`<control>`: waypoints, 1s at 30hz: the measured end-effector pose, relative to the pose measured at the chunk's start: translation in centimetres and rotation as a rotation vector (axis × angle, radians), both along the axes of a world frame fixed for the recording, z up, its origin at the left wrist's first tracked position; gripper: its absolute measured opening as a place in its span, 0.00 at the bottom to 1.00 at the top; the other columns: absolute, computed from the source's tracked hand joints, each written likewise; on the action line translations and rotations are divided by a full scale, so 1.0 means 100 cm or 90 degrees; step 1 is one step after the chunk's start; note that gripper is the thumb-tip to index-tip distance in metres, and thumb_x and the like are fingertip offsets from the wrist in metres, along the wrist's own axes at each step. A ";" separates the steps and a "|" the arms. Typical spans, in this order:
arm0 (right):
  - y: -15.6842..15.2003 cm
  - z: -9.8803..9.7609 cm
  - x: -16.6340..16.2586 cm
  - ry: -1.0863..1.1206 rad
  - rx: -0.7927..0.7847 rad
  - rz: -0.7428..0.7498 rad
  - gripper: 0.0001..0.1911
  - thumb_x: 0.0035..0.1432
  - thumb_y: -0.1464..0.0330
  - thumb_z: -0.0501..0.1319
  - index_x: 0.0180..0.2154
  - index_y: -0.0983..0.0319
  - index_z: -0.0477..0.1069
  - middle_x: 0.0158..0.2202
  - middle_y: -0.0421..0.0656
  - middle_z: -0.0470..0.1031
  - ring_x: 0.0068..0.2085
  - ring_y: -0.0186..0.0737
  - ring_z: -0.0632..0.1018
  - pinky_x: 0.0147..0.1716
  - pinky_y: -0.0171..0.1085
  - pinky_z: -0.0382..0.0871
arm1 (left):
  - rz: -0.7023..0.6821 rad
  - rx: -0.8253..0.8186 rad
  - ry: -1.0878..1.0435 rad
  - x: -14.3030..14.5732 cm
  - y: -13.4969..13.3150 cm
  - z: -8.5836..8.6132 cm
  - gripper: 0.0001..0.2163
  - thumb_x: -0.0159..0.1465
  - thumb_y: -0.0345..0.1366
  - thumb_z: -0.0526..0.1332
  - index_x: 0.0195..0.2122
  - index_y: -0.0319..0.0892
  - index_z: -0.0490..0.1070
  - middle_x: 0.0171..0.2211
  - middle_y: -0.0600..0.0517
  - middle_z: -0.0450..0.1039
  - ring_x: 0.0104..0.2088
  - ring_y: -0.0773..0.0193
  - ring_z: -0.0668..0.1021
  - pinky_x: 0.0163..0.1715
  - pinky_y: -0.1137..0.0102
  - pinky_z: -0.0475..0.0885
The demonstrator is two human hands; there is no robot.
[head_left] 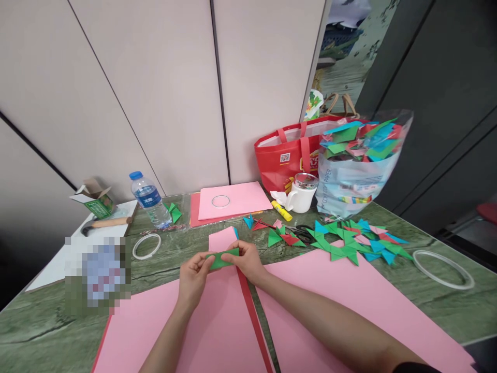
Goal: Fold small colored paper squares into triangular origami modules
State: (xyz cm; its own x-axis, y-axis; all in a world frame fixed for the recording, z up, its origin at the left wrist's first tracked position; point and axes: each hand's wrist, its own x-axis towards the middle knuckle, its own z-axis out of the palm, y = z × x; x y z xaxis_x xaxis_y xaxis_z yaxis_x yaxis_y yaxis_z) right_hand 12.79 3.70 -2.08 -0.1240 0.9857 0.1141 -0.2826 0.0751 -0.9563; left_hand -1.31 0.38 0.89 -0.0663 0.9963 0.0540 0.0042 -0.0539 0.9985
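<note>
A folded strip of green paper (222, 259) is stretched between my two hands, above large pink sheets (209, 316) with red paper under them. My left hand (195, 272) pinches its left end between thumb and fingers. At the other end, my right hand (245, 261) grips it with the thumb pressed on top. Just behind the hands lies a small stack of pink paper (221, 240) with a blue edge showing. To the right, folded green, blue and red paper pieces (345, 241) are spread in a loose cluster, close to dark-handled scissors (303, 233).
Along the back stand a water bottle (150, 202), a white mug (303, 196), a red bag (272, 160) and a clear bag of folded pieces (349, 176). A yellow glue stick (281, 211), a hammer (104, 224) and white rings (146, 246) lie on the green table (39, 321).
</note>
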 end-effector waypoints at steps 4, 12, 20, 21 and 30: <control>0.001 0.000 0.000 -0.017 0.014 -0.012 0.12 0.34 0.65 0.68 0.21 0.64 0.68 0.19 0.36 0.68 0.21 0.30 0.66 0.21 0.30 0.59 | 0.007 0.005 0.021 -0.001 0.000 0.000 0.09 0.50 0.38 0.62 0.29 0.38 0.72 0.23 0.51 0.76 0.25 0.63 0.77 0.30 0.68 0.73; 0.000 0.001 -0.002 0.022 -0.035 -0.007 0.13 0.32 0.64 0.68 0.21 0.64 0.69 0.19 0.37 0.69 0.21 0.30 0.67 0.22 0.31 0.61 | 0.026 -0.008 -0.004 0.000 -0.001 0.001 0.10 0.49 0.39 0.62 0.29 0.38 0.72 0.24 0.51 0.76 0.25 0.63 0.76 0.30 0.68 0.73; 0.001 -0.001 -0.001 0.073 -0.062 0.032 0.13 0.31 0.64 0.69 0.23 0.64 0.72 0.21 0.38 0.72 0.23 0.32 0.70 0.25 0.33 0.64 | -0.012 -0.020 0.017 0.000 -0.001 0.006 0.10 0.49 0.39 0.63 0.29 0.38 0.72 0.23 0.51 0.76 0.25 0.63 0.76 0.29 0.69 0.72; 0.001 -0.001 0.000 0.055 -0.045 0.029 0.12 0.32 0.65 0.69 0.22 0.64 0.72 0.21 0.38 0.72 0.23 0.33 0.70 0.25 0.33 0.64 | -0.016 -0.022 0.029 -0.001 -0.001 0.007 0.09 0.48 0.38 0.64 0.29 0.39 0.72 0.23 0.52 0.76 0.25 0.64 0.76 0.28 0.70 0.72; -0.002 0.002 0.003 -0.120 0.080 0.053 0.08 0.37 0.66 0.66 0.24 0.63 0.73 0.23 0.40 0.74 0.26 0.36 0.72 0.27 0.34 0.64 | 0.008 0.026 0.234 -0.006 0.002 0.006 0.09 0.49 0.40 0.62 0.25 0.40 0.76 0.24 0.50 0.76 0.26 0.62 0.74 0.26 0.72 0.67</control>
